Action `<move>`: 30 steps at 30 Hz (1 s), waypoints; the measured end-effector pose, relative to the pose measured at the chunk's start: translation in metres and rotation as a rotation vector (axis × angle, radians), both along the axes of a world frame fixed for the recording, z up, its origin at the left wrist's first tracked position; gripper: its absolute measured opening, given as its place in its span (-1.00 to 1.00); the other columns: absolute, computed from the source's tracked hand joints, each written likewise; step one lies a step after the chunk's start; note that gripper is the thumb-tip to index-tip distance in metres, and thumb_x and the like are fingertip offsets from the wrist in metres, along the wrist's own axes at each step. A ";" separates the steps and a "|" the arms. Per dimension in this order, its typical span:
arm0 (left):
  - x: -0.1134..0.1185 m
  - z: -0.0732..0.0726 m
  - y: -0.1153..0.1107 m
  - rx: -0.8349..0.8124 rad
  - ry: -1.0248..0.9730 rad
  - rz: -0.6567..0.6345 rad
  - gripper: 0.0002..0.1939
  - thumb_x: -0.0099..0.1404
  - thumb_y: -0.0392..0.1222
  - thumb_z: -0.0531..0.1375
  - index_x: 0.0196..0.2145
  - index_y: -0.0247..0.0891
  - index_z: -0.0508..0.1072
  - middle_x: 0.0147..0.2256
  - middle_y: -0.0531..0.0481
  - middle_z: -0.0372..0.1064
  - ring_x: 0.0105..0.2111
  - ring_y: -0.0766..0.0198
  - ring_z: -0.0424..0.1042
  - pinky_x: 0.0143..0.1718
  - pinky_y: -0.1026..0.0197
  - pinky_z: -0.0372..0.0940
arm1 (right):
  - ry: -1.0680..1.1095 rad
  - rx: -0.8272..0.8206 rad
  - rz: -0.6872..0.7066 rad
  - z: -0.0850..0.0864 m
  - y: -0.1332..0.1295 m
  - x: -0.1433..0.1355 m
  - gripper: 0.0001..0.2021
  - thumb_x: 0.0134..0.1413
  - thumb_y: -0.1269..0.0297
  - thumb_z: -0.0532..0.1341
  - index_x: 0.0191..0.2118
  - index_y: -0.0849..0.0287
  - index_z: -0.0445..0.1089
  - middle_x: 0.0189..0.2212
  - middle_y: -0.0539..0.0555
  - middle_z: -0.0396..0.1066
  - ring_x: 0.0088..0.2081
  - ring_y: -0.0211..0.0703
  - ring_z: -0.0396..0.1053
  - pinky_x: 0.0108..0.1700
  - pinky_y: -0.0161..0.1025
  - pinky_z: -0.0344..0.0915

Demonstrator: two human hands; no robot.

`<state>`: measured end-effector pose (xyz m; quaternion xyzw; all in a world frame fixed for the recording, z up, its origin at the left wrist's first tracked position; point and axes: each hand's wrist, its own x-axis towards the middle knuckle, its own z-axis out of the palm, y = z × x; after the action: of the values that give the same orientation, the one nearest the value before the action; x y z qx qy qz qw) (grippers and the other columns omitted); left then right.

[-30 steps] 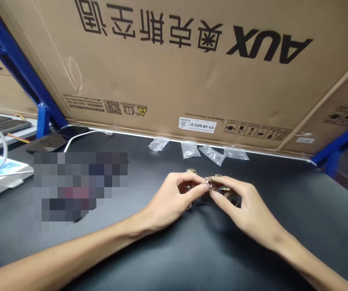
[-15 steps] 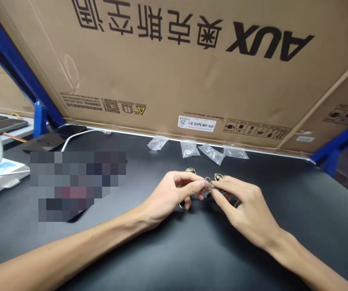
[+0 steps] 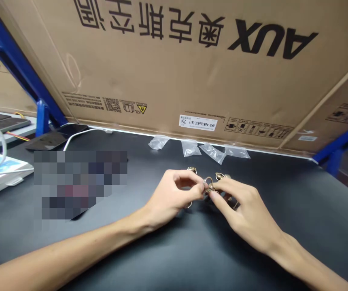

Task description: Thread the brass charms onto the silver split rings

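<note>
My left hand [image 3: 172, 194] pinches the left side of a small metal ring [image 3: 207, 179] between thumb and forefinger. From the right, my right hand [image 3: 247, 204] has its thumb and forefinger closed on a brassy metal part at the ring's lower edge; its exact kind is hidden by the fingertips. One small bronze-coloured metal piece [image 3: 192, 169] lies behind my left fingers, partly covered. Just past my right forefinger is another metal piece [image 3: 219, 176] with a round end. More metal shows beneath my right hand, mostly concealed.
Small clear plastic bags [image 3: 191, 148] lie along the back of the black tabletop [image 3: 174, 250]. Behind them stands a large cardboard box [image 3: 162, 76]. At left are a pixelated patch, a dark phone-like slab [image 3: 48, 140], a white cable [image 3: 72, 137] and a white case [image 3: 16, 171]. Blue posts [image 3: 41, 117] flank the table.
The ring has turned and shows a rounder, fuller outline between my fingertips. My left fingers have shifted slightly around it. The whole view has moved a little.
</note>
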<state>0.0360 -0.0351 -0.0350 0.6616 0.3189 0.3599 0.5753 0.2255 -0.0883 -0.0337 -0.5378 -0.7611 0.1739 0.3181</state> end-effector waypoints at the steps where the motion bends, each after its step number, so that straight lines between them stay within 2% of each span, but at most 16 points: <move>1: 0.000 -0.001 0.000 0.112 0.026 0.041 -0.89 0.22 -0.23 0.23 -0.42 -0.31 0.52 -0.48 0.04 0.41 -0.52 0.41 0.31 -0.53 0.36 0.21 | 0.025 -0.045 0.009 0.001 -0.001 -0.002 -0.78 0.32 0.22 0.11 -0.31 0.11 0.45 -0.34 0.02 0.47 -0.35 -0.17 0.39 -0.27 -0.22 0.29; 4: 0.000 -0.007 0.000 0.584 0.095 0.126 -0.92 0.19 -0.34 0.22 -0.46 -0.30 0.49 -0.46 0.02 0.40 -0.49 0.39 0.32 -0.52 0.36 0.21 | 0.146 -0.208 0.084 0.003 -0.005 -0.006 -0.74 0.33 0.20 0.09 -0.37 0.12 0.39 -0.42 -0.03 0.45 -0.40 -0.23 0.37 -0.30 -0.27 0.29; 7: -0.002 -0.014 0.003 0.981 0.174 0.130 -0.88 0.26 -0.32 0.17 -0.42 -0.29 0.48 -0.44 0.00 0.42 -0.50 0.40 0.33 -0.50 0.35 0.24 | 0.305 -0.357 0.164 0.006 -0.008 -0.007 -0.72 0.35 0.17 0.07 -0.37 0.14 0.37 -0.45 -0.05 0.42 -0.42 -0.25 0.38 -0.31 -0.31 0.31; 11: -0.012 -0.015 0.013 1.312 0.383 0.125 -0.84 0.32 -0.27 0.16 -0.40 -0.24 0.49 -0.42 0.02 0.48 -0.53 0.40 0.35 -0.48 0.33 0.24 | 0.509 -0.544 0.275 0.009 -0.006 0.000 -0.68 0.33 0.09 0.09 -0.37 0.17 0.37 -0.46 -0.02 0.36 -0.42 -0.25 0.39 -0.37 -0.34 0.33; 13: -0.018 -0.012 0.018 1.485 0.435 0.082 -0.84 0.34 -0.24 0.16 -0.37 -0.19 0.52 -0.39 0.03 0.52 -0.54 0.39 0.36 -0.51 0.31 0.20 | 0.606 -0.631 0.319 0.011 -0.004 0.004 -0.67 0.31 0.06 0.10 -0.36 0.19 0.37 -0.43 -0.01 0.33 -0.41 -0.24 0.41 -0.40 -0.34 0.33; 14: -0.020 -0.011 0.021 1.520 0.452 0.057 -0.86 0.34 -0.24 0.16 -0.33 -0.17 0.53 -0.36 0.03 0.54 -0.52 0.37 0.38 -0.51 0.30 0.19 | 0.636 -0.654 0.322 0.012 -0.004 0.006 -0.68 0.31 0.05 0.11 -0.35 0.19 0.38 -0.42 0.00 0.32 -0.41 -0.23 0.41 -0.41 -0.33 0.33; 16: -0.023 -0.009 0.023 1.461 0.449 0.050 -0.85 0.33 -0.25 0.17 -0.25 -0.13 0.56 -0.30 0.03 0.56 -0.49 0.36 0.42 -0.50 0.29 0.19 | 0.624 -0.637 0.287 0.013 -0.003 0.008 -0.69 0.31 0.07 0.11 -0.33 0.18 0.40 -0.39 0.00 0.34 -0.39 -0.23 0.42 -0.40 -0.34 0.33; 20: -0.015 -0.005 0.015 1.067 0.415 0.221 -0.79 0.39 -0.20 0.13 -0.16 -0.22 0.56 -0.23 -0.04 0.54 -0.44 0.37 0.44 -0.46 0.31 0.26 | 0.410 -0.473 0.183 0.012 -0.004 0.005 -0.71 0.33 0.09 0.09 -0.31 0.16 0.41 -0.42 0.00 0.39 -0.38 -0.24 0.40 -0.37 -0.33 0.32; 22: -0.008 -0.003 0.007 0.673 0.369 0.168 -0.76 0.40 -0.12 0.12 -0.19 -0.20 0.57 -0.27 0.00 0.53 -0.40 0.35 0.44 -0.43 0.32 0.29 | 0.295 -0.383 0.140 0.010 -0.006 0.002 -0.72 0.35 0.12 0.07 -0.32 0.14 0.41 -0.43 -0.01 0.40 -0.39 -0.24 0.37 -0.34 -0.32 0.31; 24: -0.003 -0.003 0.001 0.437 0.314 0.066 -0.75 0.40 -0.08 0.12 -0.25 -0.20 0.58 -0.31 0.02 0.52 -0.36 0.32 0.45 -0.41 0.32 0.31 | 0.197 -0.307 0.124 0.008 -0.007 -0.001 -0.74 0.35 0.18 0.08 -0.34 0.13 0.40 -0.42 -0.02 0.42 -0.38 -0.23 0.35 -0.31 -0.30 0.29; 25: -0.001 -0.003 -0.001 0.394 0.299 0.045 -0.76 0.40 -0.10 0.13 -0.28 -0.21 0.57 -0.32 0.02 0.51 -0.36 0.32 0.45 -0.42 0.33 0.31 | 0.164 -0.285 0.125 0.007 -0.008 -0.003 -0.74 0.35 0.20 0.08 -0.36 0.13 0.39 -0.42 -0.02 0.42 -0.38 -0.23 0.34 -0.30 -0.30 0.28; 27: -0.001 -0.007 -0.001 0.466 0.302 0.065 -0.80 0.39 -0.17 0.13 -0.28 -0.24 0.54 -0.31 0.00 0.49 -0.35 0.33 0.45 -0.41 0.34 0.31 | 0.151 -0.312 0.145 0.006 -0.008 -0.004 -0.73 0.35 0.21 0.08 -0.38 0.13 0.38 -0.43 -0.03 0.42 -0.38 -0.24 0.34 -0.30 -0.30 0.27; 30: -0.003 -0.013 0.004 0.810 0.356 0.140 -0.83 0.40 -0.24 0.12 -0.19 -0.24 0.53 -0.19 -0.03 0.46 -0.34 0.35 0.43 -0.32 0.29 0.33 | 0.249 -0.441 0.152 0.005 -0.006 -0.005 -0.69 0.35 0.11 0.07 -0.36 0.15 0.40 -0.48 -0.03 0.39 -0.43 -0.25 0.34 -0.37 -0.33 0.26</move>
<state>0.0327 -0.0310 -0.0483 0.8621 0.2903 0.3742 0.1800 0.2209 -0.0945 -0.0283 -0.5101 -0.6979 0.4238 0.2704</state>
